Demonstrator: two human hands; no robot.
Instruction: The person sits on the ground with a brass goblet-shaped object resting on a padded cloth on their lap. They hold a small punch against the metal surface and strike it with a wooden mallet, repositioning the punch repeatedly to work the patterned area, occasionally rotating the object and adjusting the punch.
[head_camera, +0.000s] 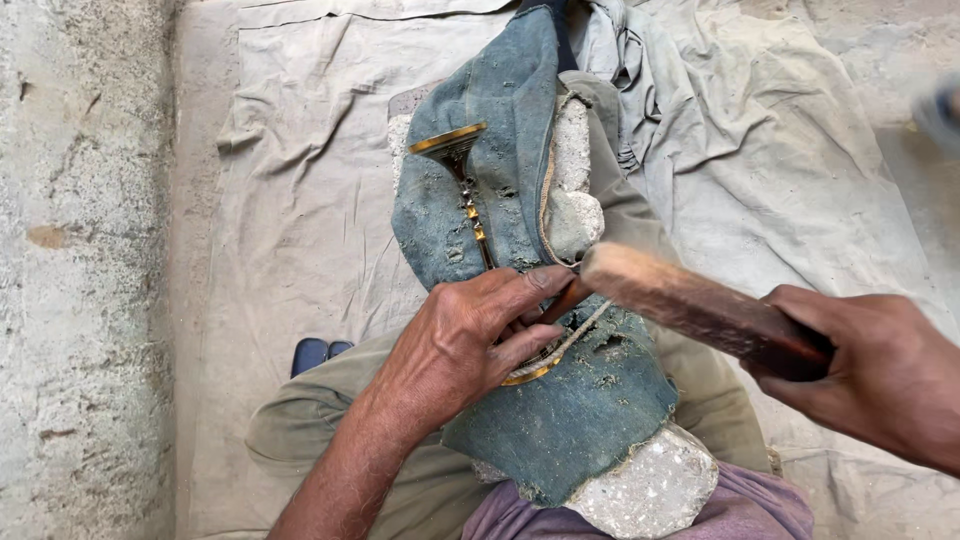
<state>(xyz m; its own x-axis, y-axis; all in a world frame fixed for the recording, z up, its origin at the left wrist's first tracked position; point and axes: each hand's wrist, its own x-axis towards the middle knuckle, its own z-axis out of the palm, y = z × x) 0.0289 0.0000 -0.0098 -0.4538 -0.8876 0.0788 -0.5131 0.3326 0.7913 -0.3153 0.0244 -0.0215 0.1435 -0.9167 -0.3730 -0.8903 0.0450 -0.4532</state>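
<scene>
Looking down from head height, a person sits on a pale canvas sheet (300, 150) spread over a rough concrete floor (80, 270). A long stone block (650, 490) rests along the person's lap, wrapped in worn, dusty blue denim cloth (580, 410) with frayed holes.

On the denim lies a brass stem (470, 195), thin and ringed, ending in a flared brass foot at its far end. The left hand (465, 345) presses down over the near end of this brass piece, fingers curled and closed around a small dark tool whose tip pokes out by the thumb; a curved brass rim shows just beneath the palm.

The right hand (880, 375) is clamped firmly on one end of a thick wooden mallet (690, 305), reddish-brown with a pale worn face, held angled just above the left hand's fingers.

A dark blue sandal (318, 352) peeks out beside the olive trouser leg (300, 430).
</scene>
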